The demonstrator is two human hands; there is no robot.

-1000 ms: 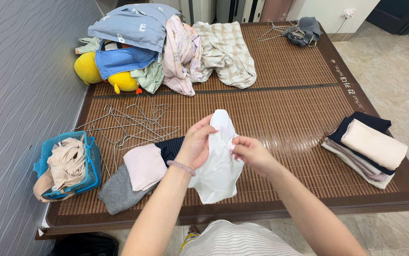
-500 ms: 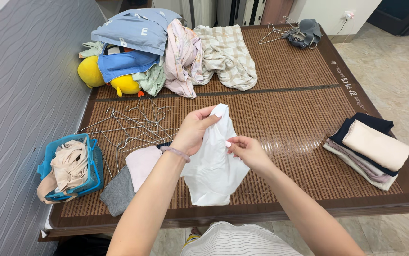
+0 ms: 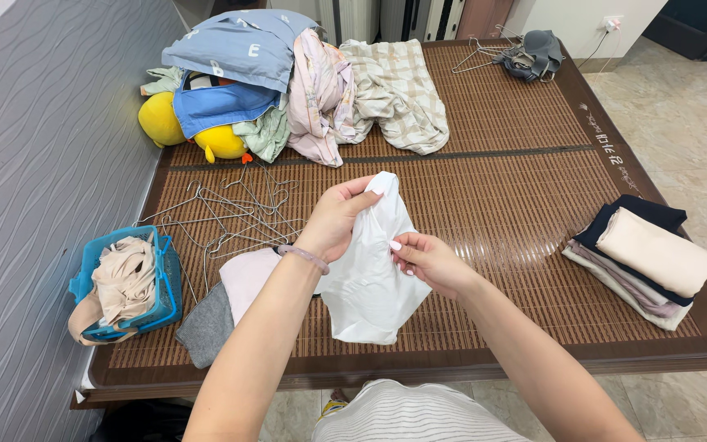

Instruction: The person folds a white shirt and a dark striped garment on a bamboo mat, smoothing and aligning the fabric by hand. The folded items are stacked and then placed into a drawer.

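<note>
The white garment hangs above the mat's near edge. The left hand fingers pinch its top at 12 o'clock; the right hand fingers nip its edge at 3. Either light pinch could slip, I'd judge, dropping it onto the pink and grey clothes at 9 o'clock.

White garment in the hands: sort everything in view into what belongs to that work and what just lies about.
In hand:
white garment
left hand
right hand
folded stack
unfolded clothes

Lying about:
wire hangers
blue basket
yellow plush toy
bedding heap
</note>
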